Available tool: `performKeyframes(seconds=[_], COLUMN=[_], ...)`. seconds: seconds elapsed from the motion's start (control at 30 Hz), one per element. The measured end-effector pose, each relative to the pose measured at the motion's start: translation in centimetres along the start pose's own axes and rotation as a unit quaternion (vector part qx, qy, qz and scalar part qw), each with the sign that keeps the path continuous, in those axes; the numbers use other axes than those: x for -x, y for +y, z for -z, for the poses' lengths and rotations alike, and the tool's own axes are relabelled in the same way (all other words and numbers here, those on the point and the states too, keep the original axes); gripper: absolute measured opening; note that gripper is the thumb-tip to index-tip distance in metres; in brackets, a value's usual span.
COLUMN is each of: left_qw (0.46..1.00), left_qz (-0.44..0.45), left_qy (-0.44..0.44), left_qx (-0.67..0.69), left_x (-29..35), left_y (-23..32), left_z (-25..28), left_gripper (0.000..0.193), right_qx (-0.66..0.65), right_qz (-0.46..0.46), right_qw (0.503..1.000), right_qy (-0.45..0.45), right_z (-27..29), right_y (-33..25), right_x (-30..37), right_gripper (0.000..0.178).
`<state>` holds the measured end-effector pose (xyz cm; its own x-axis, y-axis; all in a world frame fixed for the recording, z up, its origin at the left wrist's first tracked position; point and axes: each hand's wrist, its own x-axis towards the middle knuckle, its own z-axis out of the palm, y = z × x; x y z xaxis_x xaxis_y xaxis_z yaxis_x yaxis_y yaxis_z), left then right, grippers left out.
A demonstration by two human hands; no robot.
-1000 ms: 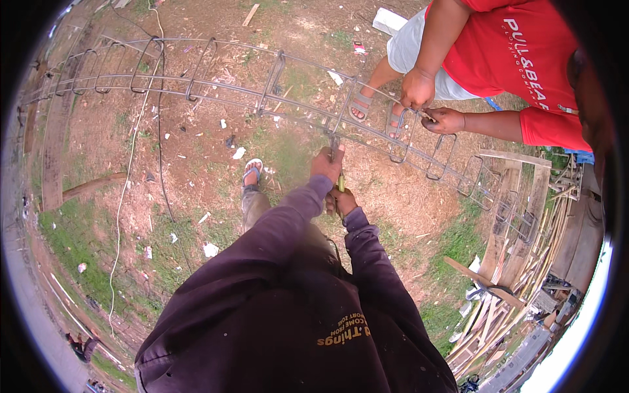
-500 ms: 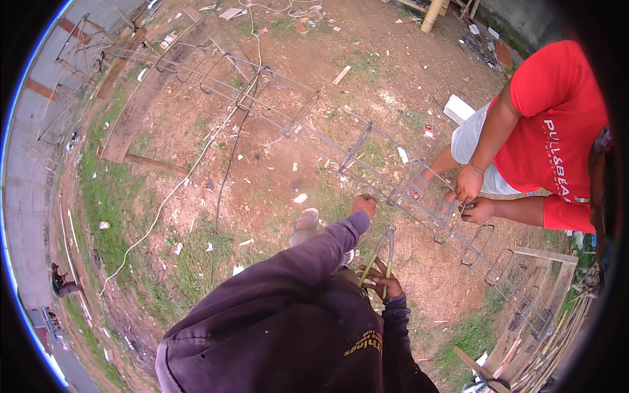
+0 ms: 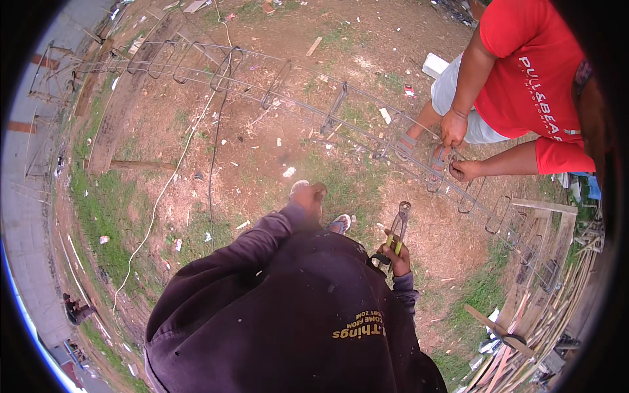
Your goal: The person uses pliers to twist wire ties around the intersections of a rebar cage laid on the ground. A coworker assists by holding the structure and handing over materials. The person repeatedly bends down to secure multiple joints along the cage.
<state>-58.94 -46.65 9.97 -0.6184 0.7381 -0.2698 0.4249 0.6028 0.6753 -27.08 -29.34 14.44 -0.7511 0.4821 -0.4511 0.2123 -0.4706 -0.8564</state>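
My right hand [image 3: 401, 263] is wrapped round the yellow-green handles of end-cutting pincers [image 3: 402, 219]. Their dark head points away from me, over bare soil. My left hand [image 3: 308, 198] is in front of my body above a sandalled foot, its fingers curled; whether anything is in them is hidden. Beyond both hands a long rebar cage [image 3: 335, 108] with square stirrups runs from far left to near right; neither hand touches it. A co-worker in a red shirt [image 3: 534, 85] has both hands, one of them [image 3: 453, 128] over the bars, at a stirrup.
A white cable [image 3: 173, 175] and a dark one [image 3: 215, 154] trail over the ground on the left. Wooden boards [image 3: 544, 206] and a heap of thin sticks [image 3: 547, 327] lie at the right. Litter and wood scraps dot the soil. Another person [image 3: 76, 309] is at far left.
My left hand has drawn back from near the cage toward my body. The pincers' handles, spread before, are now closer together and the tool points straighter ahead. The view has shifted.
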Motion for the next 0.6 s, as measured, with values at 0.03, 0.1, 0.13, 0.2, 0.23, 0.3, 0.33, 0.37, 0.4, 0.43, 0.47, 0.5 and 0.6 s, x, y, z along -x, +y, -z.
performKeyframes(seconds=[0.03,0.1,0.13,0.2,0.23,0.3,0.33,0.37,0.4,0.43,0.47,0.5,0.6], left_qw=[0.992,0.989,0.965,0.933,0.894,0.822,0.808,0.78,0.828,0.859,0.881,0.902,0.962], left_qz=[-0.061,0.026,0.076,0.147,0.211,0.309,0.3,0.31,0.269,0.245,0.223,0.138,0.086], left_qy=[0.083,0.102,0.133,0.163,0.15,0.113,0.104,0.09,0.059,0.021,-0.01,0.013,0.031], left_qx=[0.072,0.108,0.213,0.284,0.364,0.465,0.496,0.537,0.488,0.449,0.417,0.41,0.258], left_x=[1.3,3.6,4.3,5.2,5.2,5.0,4.4,3.7,2.9,1.5,-0.1,-2.0,-8.6], left_y=[-2.1,-5.7,-6.8,-8.5,-8.8,-8.7,-8.4,-7.9,-7.5,-7.1,-6.7,-6.1,-5.1], left_z=[0.5,1.8,2.3,4.1,5.0,7.0,8.1,9.1,10.1,11.3,12.2,12.4,13.7], left_gripper=[0.021,0.025,0.024,0.027,0.032,0.038,0.04,0.043,0.046,0.049,0.053,0.057,0.06], right_qx=[0.042,0.177,0.193,0.181,0.173,0.112,0.062,0.08,0.078,0.076,0.105,0.133,0.222], right_qz=[-0.022,0.019,0.052,0.102,0.091,-0.012,-0.054,-0.086,-0.106,-0.127,-0.154,-0.184,-0.198], right_qw=[0.999,0.984,0.979,0.976,0.979,0.993,0.994,0.99,0.985,0.979,0.973,0.964,0.948], right_qy=[-0.002,0.031,0.049,0.066,0.06,-0.016,-0.065,-0.084,-0.112,-0.139,-0.139,-0.139,-0.117], right_z=[-0.2,-1.7,-2.9,-5.4,-6.5,-8.2,-8.8,-9.4,-10.2,-10.7,-10.9,-11.2,-12.5], right_y=[-0.1,0.4,0.9,1.6,1.6,0.9,0.0,-0.8,-1.5,-2.3,-3.1,-3.8,-5.6], right_x=[-1.3,-4.3,-6.0,-8.8,-10.0,-12.4,-14.0,-15.4,-16.6,-17.6,-18.5,-19.3,-21.2], right_gripper=[0.033,0.033,0.032,0.032,0.032,0.036,0.038,0.041,0.043,0.045,0.051,0.058,0.071])
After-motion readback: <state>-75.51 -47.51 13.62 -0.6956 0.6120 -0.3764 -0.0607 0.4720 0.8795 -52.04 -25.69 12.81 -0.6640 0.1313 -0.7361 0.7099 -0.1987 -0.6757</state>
